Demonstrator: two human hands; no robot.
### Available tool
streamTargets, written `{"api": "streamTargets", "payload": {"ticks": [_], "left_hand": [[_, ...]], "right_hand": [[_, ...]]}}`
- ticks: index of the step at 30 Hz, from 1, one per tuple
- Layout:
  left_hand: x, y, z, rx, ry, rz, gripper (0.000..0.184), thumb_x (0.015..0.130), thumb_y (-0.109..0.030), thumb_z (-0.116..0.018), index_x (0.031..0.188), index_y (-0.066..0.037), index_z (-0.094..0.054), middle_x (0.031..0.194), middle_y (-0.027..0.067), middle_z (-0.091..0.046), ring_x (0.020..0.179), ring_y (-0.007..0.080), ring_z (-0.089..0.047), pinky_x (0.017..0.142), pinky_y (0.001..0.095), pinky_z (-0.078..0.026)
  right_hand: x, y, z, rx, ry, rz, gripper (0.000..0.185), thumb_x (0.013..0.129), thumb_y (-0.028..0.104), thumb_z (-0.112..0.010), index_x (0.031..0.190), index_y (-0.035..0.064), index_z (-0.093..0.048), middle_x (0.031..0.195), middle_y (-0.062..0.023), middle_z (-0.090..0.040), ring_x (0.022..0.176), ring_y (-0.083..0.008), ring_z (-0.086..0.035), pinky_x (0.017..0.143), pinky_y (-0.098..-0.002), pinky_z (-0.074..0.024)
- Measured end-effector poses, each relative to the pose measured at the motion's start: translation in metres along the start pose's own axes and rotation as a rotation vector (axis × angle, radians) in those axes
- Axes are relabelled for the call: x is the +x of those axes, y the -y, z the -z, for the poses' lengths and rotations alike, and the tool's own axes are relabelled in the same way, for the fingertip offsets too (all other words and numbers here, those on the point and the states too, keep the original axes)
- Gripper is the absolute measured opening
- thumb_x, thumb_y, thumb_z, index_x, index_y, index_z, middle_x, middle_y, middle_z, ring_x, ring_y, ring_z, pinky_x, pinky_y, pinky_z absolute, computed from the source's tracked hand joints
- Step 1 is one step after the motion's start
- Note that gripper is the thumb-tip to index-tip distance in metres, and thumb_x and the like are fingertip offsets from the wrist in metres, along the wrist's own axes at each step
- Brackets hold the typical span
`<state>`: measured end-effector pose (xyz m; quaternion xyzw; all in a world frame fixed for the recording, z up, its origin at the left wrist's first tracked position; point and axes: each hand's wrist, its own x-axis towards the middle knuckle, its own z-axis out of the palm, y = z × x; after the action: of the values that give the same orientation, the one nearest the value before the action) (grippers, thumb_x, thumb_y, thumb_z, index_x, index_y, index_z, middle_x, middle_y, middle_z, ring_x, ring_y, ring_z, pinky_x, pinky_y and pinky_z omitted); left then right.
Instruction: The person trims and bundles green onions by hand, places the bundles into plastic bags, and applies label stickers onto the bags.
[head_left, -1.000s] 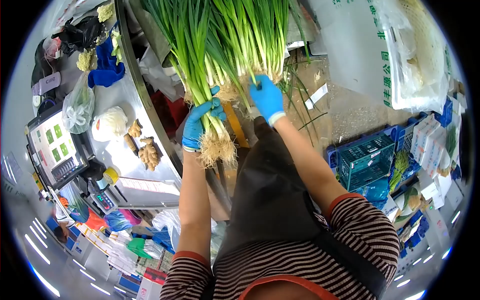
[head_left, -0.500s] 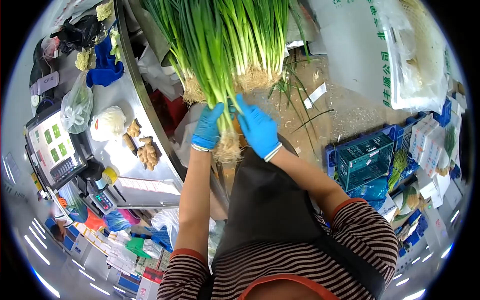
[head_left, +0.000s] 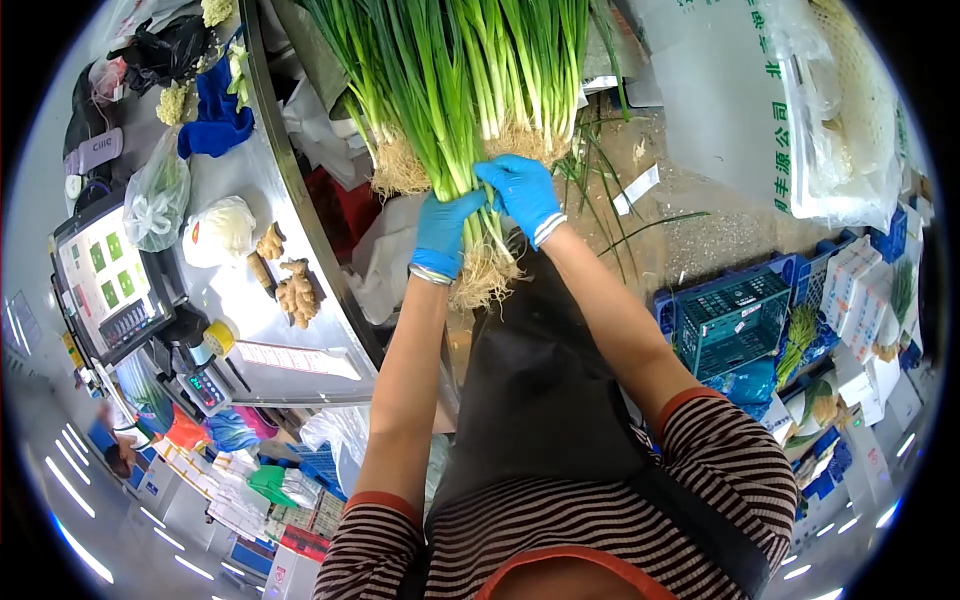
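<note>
Beside a metal counter [head_left: 228, 292], a gloved left hand [head_left: 442, 235] clasps a bunch of green onions [head_left: 440, 125] while the right hand [head_left: 524, 192] touches it alongside, grip unclear.

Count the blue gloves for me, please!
2: one glove on the left hand, around some spring onions; another glove on the right hand, touching them. More could be hidden.
</note>
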<state>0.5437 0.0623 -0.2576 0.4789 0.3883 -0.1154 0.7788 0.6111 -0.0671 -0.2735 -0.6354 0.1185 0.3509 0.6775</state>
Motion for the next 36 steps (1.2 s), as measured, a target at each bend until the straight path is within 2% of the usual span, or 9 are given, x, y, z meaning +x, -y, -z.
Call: {"api": "streamTargets", "payload": {"ticks": [7,12,15,17,20,21,25,29,36], "left_hand": [[-0.001,-0.010,-0.004,-0.267,0.134,0.210,0.045,0.086,-0.019,-0.073,0.124,0.001,-0.059,0.103,0.0073,-0.067,0.092,0.0181,-0.066,0.080,0.0303,-0.054],[-0.008,-0.018,0.006,-0.161,0.261,0.137,0.047,0.086,-0.013,-0.072,0.128,0.001,-0.057,0.103,0.0081,-0.067,0.090,0.0184,-0.066,0.080,0.0308,-0.055],[-0.036,-0.031,0.012,0.017,0.266,0.024,0.048,0.085,-0.011,-0.073,0.128,0.001,-0.055,0.100,0.0073,-0.067,0.086,0.0171,-0.066,0.077,0.0305,-0.055],[-0.051,-0.032,0.017,0.170,0.276,-0.074,0.046,0.086,-0.012,-0.072,0.126,0.001,-0.055,0.098,0.0064,-0.067,0.086,0.0162,-0.066,0.075,0.0307,-0.055],[-0.074,-0.010,0.022,0.793,0.003,-0.229,0.046,0.081,-0.008,-0.069,0.123,0.001,-0.051,0.099,0.0160,-0.067,0.086,0.0251,-0.069,0.072,0.0326,-0.056],[-0.084,0.001,0.024,1.090,-0.119,-0.293,0.049,0.080,-0.006,-0.068,0.124,0.001,-0.049,0.100,0.0187,-0.067,0.087,0.0278,-0.070,0.071,0.0333,-0.057],[-0.135,0.017,-0.004,1.691,-0.450,-0.221,0.040,0.089,-0.009,-0.054,0.127,0.004,-0.048,0.094,0.0147,-0.062,0.078,0.0254,-0.068,0.068,0.0365,-0.055],[-0.170,0.034,-0.016,1.905,-0.612,-0.083,0.052,0.086,-0.013,-0.057,0.133,0.006,-0.043,0.102,0.0121,-0.059,0.078,0.0244,-0.065,0.068,0.0364,-0.054],[-0.280,0.033,0.033,1.639,-0.419,-0.545,0.060,0.085,-0.004,-0.053,0.143,0.002,-0.037,0.143,0.0252,-0.042,0.103,0.0343,-0.060,0.080,0.0399,-0.052]], "right_hand": [[-0.048,-0.012,-0.003,0.235,-0.118,0.095,0.019,0.094,0.017,-0.063,0.092,-0.0009,-0.070,0.078,-0.0063,-0.067,0.062,-0.0121,-0.061,0.059,-0.0278,-0.0505],[-0.107,0.036,0.068,0.401,0.412,-0.086,0.017,0.095,0.017,-0.060,0.096,0.0021,-0.068,0.079,-0.0055,-0.065,0.065,-0.0122,-0.059,0.061,-0.0282,-0.0496],[-0.101,0.043,0.154,1.548,0.297,0.025,0.024,0.096,0.029,-0.062,0.102,0.0062,-0.065,0.082,0.0010,-0.053,0.077,-0.0119,-0.054,0.075,-0.0297,-0.0487],[-0.083,0.070,0.194,1.263,0.542,0.518,0.025,0.098,0.029,-0.057,0.108,0.0066,-0.063,0.090,0.0010,-0.058,0.088,-0.0141,-0.055,0.086,-0.0311,-0.0468],[-0.047,0.028,0.229,0.908,-0.249,0.351,0.025,0.101,0.026,-0.052,0.115,0.0070,-0.061,0.100,-0.0022,-0.062,0.093,-0.0179,-0.058,0.091,-0.0358,-0.0468],[-0.021,-0.035,0.256,0.594,-0.053,0.119,0.030,0.101,0.028,-0.050,0.121,0.0064,-0.059,0.115,-0.0065,-0.063,0.103,-0.0210,-0.060,0.096,-0.0391,-0.0459],[-0.070,-0.030,0.060,0.515,0.470,-0.521,0.100,0.083,0.079,-0.039,0.148,0.0036,-0.030,0.149,-0.0202,-0.038,0.135,-0.0317,-0.043,0.107,-0.0553,-0.0375],[-0.083,-0.029,-0.042,0.823,0.694,-0.385,0.087,0.089,0.068,-0.046,0.147,0.0036,-0.035,0.142,-0.0142,-0.048,0.129,-0.0303,-0.049,0.104,-0.0496,-0.0428],[-0.119,0.000,-0.100,0.750,0.801,-0.265,0.062,0.096,0.038,-0.056,0.144,0.0020,-0.040,0.120,-0.0065,-0.060,0.105,-0.0200,-0.060,0.098,-0.0421,-0.0483]]}}
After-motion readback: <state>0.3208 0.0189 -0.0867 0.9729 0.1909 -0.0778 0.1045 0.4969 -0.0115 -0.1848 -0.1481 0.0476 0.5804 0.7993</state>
